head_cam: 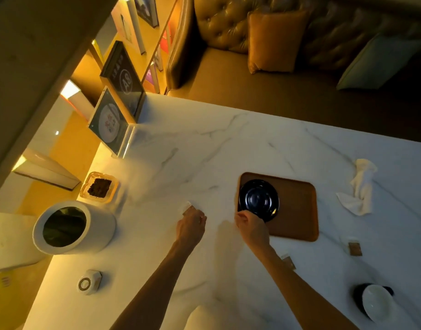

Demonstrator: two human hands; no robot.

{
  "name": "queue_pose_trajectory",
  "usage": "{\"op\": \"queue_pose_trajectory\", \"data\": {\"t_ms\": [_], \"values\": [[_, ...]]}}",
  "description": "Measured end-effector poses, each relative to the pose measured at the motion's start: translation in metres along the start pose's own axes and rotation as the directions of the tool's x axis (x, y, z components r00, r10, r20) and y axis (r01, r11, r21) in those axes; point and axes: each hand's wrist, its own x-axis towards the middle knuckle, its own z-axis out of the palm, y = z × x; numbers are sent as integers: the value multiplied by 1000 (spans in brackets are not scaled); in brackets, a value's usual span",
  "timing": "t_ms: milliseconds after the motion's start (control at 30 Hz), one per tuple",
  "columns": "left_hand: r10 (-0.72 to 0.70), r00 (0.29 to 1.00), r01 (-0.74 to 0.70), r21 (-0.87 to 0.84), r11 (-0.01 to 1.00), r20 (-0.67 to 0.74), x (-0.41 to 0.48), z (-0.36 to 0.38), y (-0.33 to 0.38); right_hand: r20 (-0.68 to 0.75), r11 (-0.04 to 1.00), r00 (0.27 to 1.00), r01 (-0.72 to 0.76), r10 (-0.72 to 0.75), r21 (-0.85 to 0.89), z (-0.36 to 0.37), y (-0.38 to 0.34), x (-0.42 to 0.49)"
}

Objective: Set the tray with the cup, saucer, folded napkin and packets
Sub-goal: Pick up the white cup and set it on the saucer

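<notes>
Head view has the saucer [258, 200] on the tray [297, 210] with right hand [251, 226] fingers pinching its rim, left hand [191, 225] closed on a packet [188, 208], while cup [376, 303], napkin [360, 186] and two packets wait on the table [204, 151].

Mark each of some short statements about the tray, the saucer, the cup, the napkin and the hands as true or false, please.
1. The dark round saucer lies on the brown rounded tray. True.
2. The white-lined cup stands on the saucer. False: it stands on the white marble table, near the right front edge.
3. The white cloth napkin lies crumpled to the right of the tray. True.
4. The left hand grips the saucer. False: its fingers are at a small packet; the right hand is at the saucer's rim.
5. All packets are on the tray. False: none is.
</notes>
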Motion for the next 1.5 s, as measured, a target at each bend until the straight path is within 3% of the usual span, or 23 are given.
{"op": "queue_pose_trajectory", "data": {"t_ms": [133,333,633,867,967,1100,1233,1333,1500], "values": [[75,994,-81,86,993,74,-15,15,35,-88,1000,996,4,-5,-17,-54,55,-26],[106,967,-170,273,947,233,-35,50,103,-166,984,974,-165,153,-60,-131,160,-74],[150,939,-246,303,921,309,-83,119,198,-224,928,901,-356,371,107,-205,305,-135],[118,908,-263,327,908,402,-107,181,267,-247,900,869,-386,428,200,-235,376,-150],[137,877,-299,300,906,460,-120,215,296,-177,852,845,-453,505,263,-241,396,-152],[130,841,-291,237,927,524,-140,265,328,40,787,823,-556,567,267,-235,412,-150],[128,780,-255,125,959,612,-155,303,351,209,668,803,-584,558,461,-224,412,-150],[123,753,-208,57,976,646,-162,318,361,201,634,817,-552,540,542,-217,410,-154],[75,796,-65,-39,997,601,-166,323,365,147,669,852,-490,502,558,-216,409,-154]]}}
